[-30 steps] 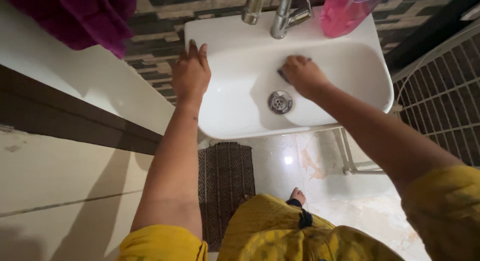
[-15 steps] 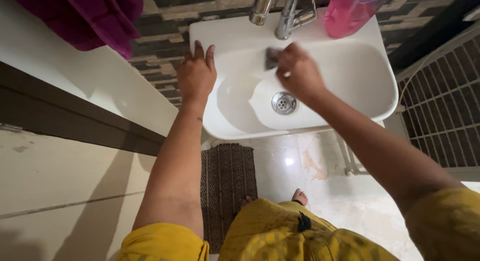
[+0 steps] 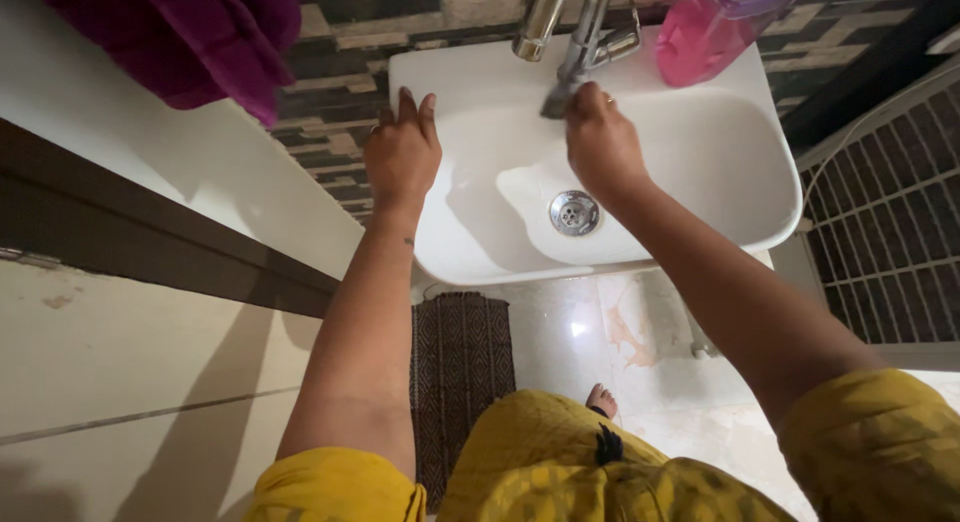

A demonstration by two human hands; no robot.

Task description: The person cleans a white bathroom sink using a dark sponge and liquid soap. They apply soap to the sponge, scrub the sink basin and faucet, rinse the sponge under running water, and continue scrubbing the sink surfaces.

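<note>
A white wash basin hangs on a tiled wall, with a round metal drain in its bowl. My left hand rests flat on the basin's left rim, fingers together. My right hand is closed on a small dark scrubbing pad and presses it against the back wall of the bowl, just under the chrome tap.
A pink plastic jug stands on the basin's back right corner. A magenta towel hangs at the upper left. A brown mat lies on the glossy floor below. A metal grille stands at the right.
My right hand has moved with the pad from beside the drain up to the back of the bowl under the tap. My left hand has stayed on the rim.
</note>
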